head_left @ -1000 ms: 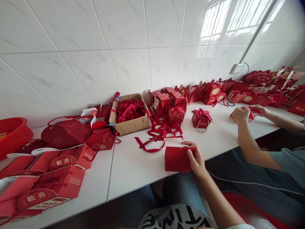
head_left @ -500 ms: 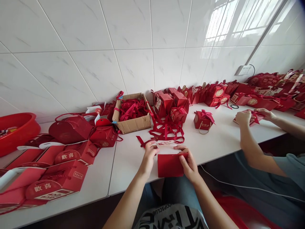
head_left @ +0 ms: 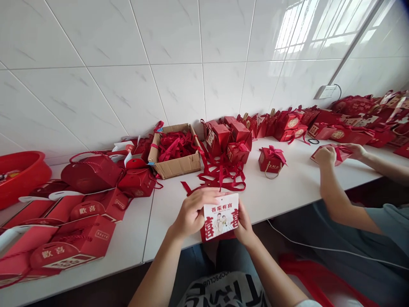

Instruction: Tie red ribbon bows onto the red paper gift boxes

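A red gift box point(head_left: 221, 216) is between my hands at the table's front edge. Its white printed panel, with red characters and a drawn couple, faces up toward me. My left hand point(head_left: 193, 212) closes over its upper left side, fingers lying along the top edge. Gripping the right side is my right hand point(head_left: 244, 224), whose fingertips are partly hidden behind the panel. Just beyond my hands lies a tangle of red ribbons point(head_left: 225, 175). A small finished-looking box with a bow point(head_left: 272, 160) stands to the right.
A cardboard box point(head_left: 179, 166) full of red ribbon stands by the wall. Red handled boxes point(head_left: 76, 243) and a red basin point(head_left: 25, 175) are at left. Several red boxes point(head_left: 220, 136) line the back. A co-worker's hands point(head_left: 335, 154) hold another box at right.
The box in my hands has been turned, so its white printed panel now faces me instead of a plain red side. My left hand has moved over its top edge.
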### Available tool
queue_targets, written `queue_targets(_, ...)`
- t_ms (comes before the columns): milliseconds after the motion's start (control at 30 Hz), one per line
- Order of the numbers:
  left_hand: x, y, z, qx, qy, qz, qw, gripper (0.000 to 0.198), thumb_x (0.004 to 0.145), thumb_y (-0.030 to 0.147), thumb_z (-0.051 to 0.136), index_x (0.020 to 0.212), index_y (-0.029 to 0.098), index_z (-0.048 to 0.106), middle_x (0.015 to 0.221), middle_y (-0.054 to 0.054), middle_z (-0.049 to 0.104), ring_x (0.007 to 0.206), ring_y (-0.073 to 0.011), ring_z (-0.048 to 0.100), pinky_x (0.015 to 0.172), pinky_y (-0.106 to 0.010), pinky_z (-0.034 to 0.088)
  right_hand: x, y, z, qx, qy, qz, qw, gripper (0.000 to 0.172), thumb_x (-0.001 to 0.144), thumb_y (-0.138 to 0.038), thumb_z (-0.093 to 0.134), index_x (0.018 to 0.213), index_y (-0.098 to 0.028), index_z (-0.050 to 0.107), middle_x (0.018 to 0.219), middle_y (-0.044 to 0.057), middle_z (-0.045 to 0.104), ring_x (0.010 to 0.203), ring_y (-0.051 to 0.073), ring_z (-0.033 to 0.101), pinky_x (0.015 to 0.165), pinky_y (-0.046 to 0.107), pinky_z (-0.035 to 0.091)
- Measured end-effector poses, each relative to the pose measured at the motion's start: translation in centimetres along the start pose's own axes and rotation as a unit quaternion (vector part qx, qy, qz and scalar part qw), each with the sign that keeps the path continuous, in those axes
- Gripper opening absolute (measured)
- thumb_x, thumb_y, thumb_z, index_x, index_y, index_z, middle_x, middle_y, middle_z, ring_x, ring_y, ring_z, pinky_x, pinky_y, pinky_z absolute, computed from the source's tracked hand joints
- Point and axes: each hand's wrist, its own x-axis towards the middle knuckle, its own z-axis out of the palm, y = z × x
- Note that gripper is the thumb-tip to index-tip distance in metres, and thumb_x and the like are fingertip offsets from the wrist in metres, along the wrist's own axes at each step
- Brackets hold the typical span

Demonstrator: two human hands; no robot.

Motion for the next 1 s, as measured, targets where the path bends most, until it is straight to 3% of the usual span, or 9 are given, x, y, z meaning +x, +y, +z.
queue_targets(67, -0.8, 0.3, -0.4, -0.008, -0.033, -0.015, 0.999, 0.040, 0.076, -0.003, 0.040, 0.097, 0.023, 0.063, 0.115, -0.006, 0.068, 0.106, -0.0187, 0.062, 0.087, -0.033, 0.049, -0.2, 0.1, -0.1, 0.021, -0.007, 0.022, 1.000, 0.023, 0.093, -0.038, 0.047, 0.110, -0.022, 0.048, 0.130, 0.010, 0.047, 0.115, 0.023, 0.051, 0.092, 0.037, 0.046)
queue_targets(200, -2.6, 0.0, -1.3, -0.111, -0.053, -0.120, 0.985, 0.032, 0.080, 0.007, 0.040, 0.093, 0.020, 0.066, 0.114, -0.008, 0.068, 0.105, -0.0210, 0.063, 0.084, -0.032, 0.049, -0.2, 0.0, -0.3, 0.031, -0.023, 0.045, 0.998, 0.020, 0.097, -0.038, 0.039, 0.096, -0.020, 0.048, 0.131, 0.010, 0.046, 0.101, 0.020, 0.057, 0.086, 0.036, 0.048)
queue_targets(300, -3.5, -0.4, -1.2, -0.188, -0.063, -0.153, 0.968, 0.029, 0.082, 0.022, 0.042, 0.096, 0.017, 0.067, 0.118, -0.011, 0.066, 0.113, -0.0269, 0.058, 0.095, -0.038, 0.044, -0.2, -0.1, -0.3, 0.026, -0.021, 0.039, 0.999, 0.017, 0.097, -0.036, 0.038, 0.096, -0.021, 0.046, 0.125, 0.010, 0.051, 0.109, 0.020, 0.053, 0.094, 0.038, 0.044)
queue_targets(400, -4.0, -0.4, -0.1, -0.165, -0.031, -0.179, 0.969, 0.024, 0.086, 0.031, 0.046, 0.095, 0.017, 0.065, 0.118, -0.011, 0.065, 0.111, -0.0268, 0.058, 0.095, -0.037, 0.043, -0.2, -0.1, 0.0, 0.036, 0.001, 0.035, 0.999, 0.013, 0.097, -0.035, 0.040, 0.099, -0.022, 0.042, 0.112, 0.008, 0.057, 0.121, 0.020, 0.047, 0.101, 0.041, 0.039)
queue_targets(533, -4.2, -0.3, 2.1, -0.075, 0.046, -0.209, 0.974, 0.019, 0.088, 0.026, 0.054, 0.105, 0.022, 0.061, 0.110, -0.008, 0.067, 0.104, -0.0213, 0.061, 0.089, -0.031, 0.046, -0.1, -0.4, 0.3, 0.075, 0.014, 0.048, 0.996, 0.014, 0.095, -0.035, 0.042, 0.103, -0.025, 0.038, 0.104, 0.006, 0.059, 0.114, 0.020, 0.051, 0.099, 0.042, 0.040)
queue_targets(633, -4.4, -0.3, 3.0, -0.083, 0.094, -0.218, 0.968, 0.028, 0.088, 0.026, 0.055, 0.116, 0.024, 0.051, 0.107, -0.006, 0.066, 0.102, -0.0184, 0.061, 0.089, -0.029, 0.046, -0.1, -0.6, 0.4, 0.083, 0.051, 0.045, 0.994, 0.016, 0.094, -0.037, 0.042, 0.103, -0.024, 0.043, 0.104, 0.006, 0.059, 0.112, 0.022, 0.053, 0.098, 0.043, 0.041)
queue_targets(700, -4.6, -0.4, 3.3, -0.109, 0.115, -0.235, 0.959, 0.023, 0.088, 0.027, 0.056, 0.110, 0.024, 0.049, 0.106, -0.005, 0.064, 0.098, -0.0168, 0.061, 0.085, -0.028, 0.048, -0.1, -0.8, 0.4, 0.070, 0.070, 0.035, 0.994, 0.019, 0.093, -0.038, 0.043, 0.104, -0.024, 0.047, 0.108, 0.007, 0.058, 0.111, 0.023, 0.052, 0.096, 0.043, 0.042)
queue_targets(800, -4.6, -0.6, 3.4, -0.150, 0.109, -0.256, 0.949, 0.013, 0.089, 0.030, 0.055, 0.098, 0.021, 0.051, 0.105, -0.005, 0.063, 0.092, -0.0155, 0.061, 0.077, -0.025, 0.049, -0.1, -0.9, 0.5, 0.030, 0.061, 0.020, 0.997, 0.020, 0.094, -0.035, 0.043, 0.110, -0.024, 0.049, 0.112, 0.008, 0.056, 0.112, 0.021, 0.051, 0.097, 0.040, 0.041)
queue_targets(1000, -4.4, -0.6, 3.4, -0.186, 0.098, -0.263, 0.942, 0.014, 0.086, 0.031, 0.059, 0.093, 0.019, 0.053, 0.103, -0.006, 0.065, 0.093, -0.0170, 0.062, 0.079, -0.026, 0.049, 0.0, -0.9, 0.8, 0.000, 0.044, 0.015, 0.999, 0.016, 0.096, -0.029, 0.041, 0.109, -0.022, 0.049, 0.106, 0.007, 0.057, 0.102, 0.018, 0.054, 0.089, 0.035, 0.045)
